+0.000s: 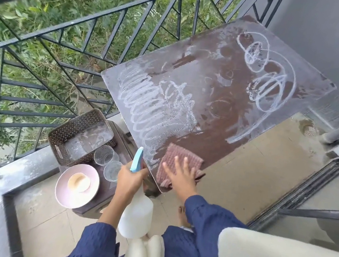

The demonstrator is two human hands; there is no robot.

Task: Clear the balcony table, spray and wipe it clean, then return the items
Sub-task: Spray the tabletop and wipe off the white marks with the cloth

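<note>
Brown table point(213, 80) stands cleared and wet, with white foam point(141, 103) looped over most of it, so clearing and spraying look done. Wiping has barely begun and the return is not yet started: basket point(65, 134), two glasses point(104, 155) and pink plate point(61, 187) wait on a low stool point(121, 131) just left of the table. Right hand point(182, 172) lies flat with fingers spread, pressing the pink cloth point(179, 157) onto the table's near corner. Left hand point(130, 179) curls round the neck of the spray bottle point(136, 211) beside that corner; the bottle's long axis runs near to far, blue nozzle toward the table.
</note>
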